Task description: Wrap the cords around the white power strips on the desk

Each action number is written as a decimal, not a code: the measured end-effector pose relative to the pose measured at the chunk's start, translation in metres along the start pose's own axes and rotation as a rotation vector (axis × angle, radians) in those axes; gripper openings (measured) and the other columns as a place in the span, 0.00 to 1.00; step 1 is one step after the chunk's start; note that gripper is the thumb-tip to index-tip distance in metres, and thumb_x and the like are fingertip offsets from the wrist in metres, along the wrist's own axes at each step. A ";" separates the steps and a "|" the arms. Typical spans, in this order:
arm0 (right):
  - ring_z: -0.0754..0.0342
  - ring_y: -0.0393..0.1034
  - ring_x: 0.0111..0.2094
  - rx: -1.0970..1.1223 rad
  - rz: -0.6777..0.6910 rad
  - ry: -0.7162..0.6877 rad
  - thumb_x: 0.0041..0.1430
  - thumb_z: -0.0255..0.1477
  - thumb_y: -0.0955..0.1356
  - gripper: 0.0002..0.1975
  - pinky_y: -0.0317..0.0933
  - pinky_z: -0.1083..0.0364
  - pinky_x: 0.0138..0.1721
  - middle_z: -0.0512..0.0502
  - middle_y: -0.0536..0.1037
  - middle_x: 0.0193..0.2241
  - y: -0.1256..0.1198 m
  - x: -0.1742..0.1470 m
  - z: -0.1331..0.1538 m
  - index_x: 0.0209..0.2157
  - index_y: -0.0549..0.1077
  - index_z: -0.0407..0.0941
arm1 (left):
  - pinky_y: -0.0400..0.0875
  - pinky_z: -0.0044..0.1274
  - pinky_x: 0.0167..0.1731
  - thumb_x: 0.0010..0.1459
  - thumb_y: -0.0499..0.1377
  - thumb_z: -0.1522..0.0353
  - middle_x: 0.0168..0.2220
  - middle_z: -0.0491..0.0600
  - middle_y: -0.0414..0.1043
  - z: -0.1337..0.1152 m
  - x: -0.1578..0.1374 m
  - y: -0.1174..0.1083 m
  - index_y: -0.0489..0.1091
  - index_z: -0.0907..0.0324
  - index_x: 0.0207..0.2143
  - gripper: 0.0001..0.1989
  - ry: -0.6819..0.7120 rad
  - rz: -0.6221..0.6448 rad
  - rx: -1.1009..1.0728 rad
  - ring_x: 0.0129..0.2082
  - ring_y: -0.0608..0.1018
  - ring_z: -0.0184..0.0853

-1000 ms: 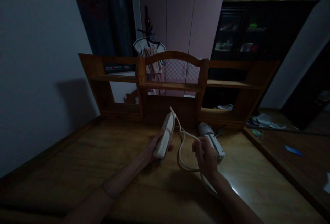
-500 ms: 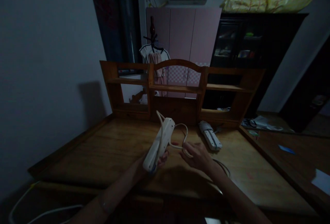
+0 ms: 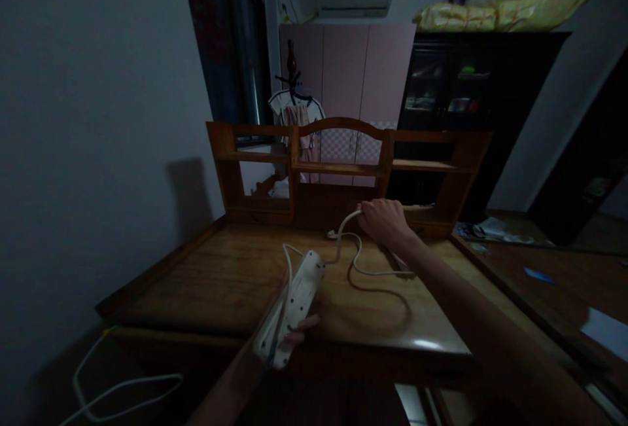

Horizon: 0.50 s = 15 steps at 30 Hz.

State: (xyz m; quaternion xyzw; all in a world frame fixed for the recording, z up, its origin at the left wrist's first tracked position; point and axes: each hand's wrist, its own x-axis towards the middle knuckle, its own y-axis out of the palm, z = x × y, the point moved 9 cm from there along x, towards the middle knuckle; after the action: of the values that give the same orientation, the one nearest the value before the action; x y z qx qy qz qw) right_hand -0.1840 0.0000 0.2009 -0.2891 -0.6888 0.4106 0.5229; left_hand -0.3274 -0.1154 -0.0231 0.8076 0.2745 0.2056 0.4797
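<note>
Left hand (image 3: 301, 330) clasped around the lower half of a white power strip (image 3: 303, 292), fingers curled over its right edge; the strip slants upward from that hand, above the worktop's (image 3: 206, 275) near edge. Right hand (image 3: 385, 220) closed on a pale cord (image 3: 340, 235), well apart from the strip. The strip is a long, round-cornered bar with dark spots; the cord, slender and looped; the worktop, glossy grained wood. Compared with half a second earlier, the right hand has risen toward the wooden shelf unit (image 3: 338, 168).
</note>
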 end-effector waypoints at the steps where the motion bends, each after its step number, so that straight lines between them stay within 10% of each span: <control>1: 0.40 0.71 0.44 0.004 0.069 0.042 0.65 0.35 0.56 0.21 0.55 0.50 0.40 0.29 0.77 0.39 0.002 0.009 -0.008 0.36 0.75 0.37 | 0.56 0.16 0.12 0.61 0.46 0.54 0.37 0.57 0.72 -0.001 -0.003 0.002 0.57 0.60 0.58 0.27 0.009 -0.041 -0.023 0.21 0.72 0.31; 9: 0.54 0.73 0.23 0.268 0.402 0.085 0.61 0.32 0.61 0.18 0.62 0.57 0.30 0.36 0.78 0.24 0.017 0.078 -0.057 0.30 0.77 0.34 | 0.72 0.29 0.39 0.58 0.55 0.57 0.41 0.60 0.75 0.018 -0.037 -0.016 0.64 0.69 0.52 0.27 0.168 -0.476 -0.151 0.38 0.78 0.41; 15: 0.63 0.69 0.20 0.468 0.289 0.075 0.64 0.36 0.54 0.27 0.58 0.62 0.28 0.36 0.77 0.28 0.023 0.118 -0.061 0.36 0.74 0.26 | 0.66 0.44 0.49 0.52 0.53 0.45 0.51 0.64 0.69 0.047 -0.043 0.011 0.68 0.71 0.50 0.39 0.060 -0.350 -0.096 0.45 0.75 0.49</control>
State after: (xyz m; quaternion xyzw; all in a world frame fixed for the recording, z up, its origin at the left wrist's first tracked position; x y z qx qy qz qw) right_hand -0.1598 0.1251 0.2455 -0.2707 -0.5068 0.6179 0.5367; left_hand -0.3295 -0.1787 -0.0377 0.7173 0.4148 0.1558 0.5378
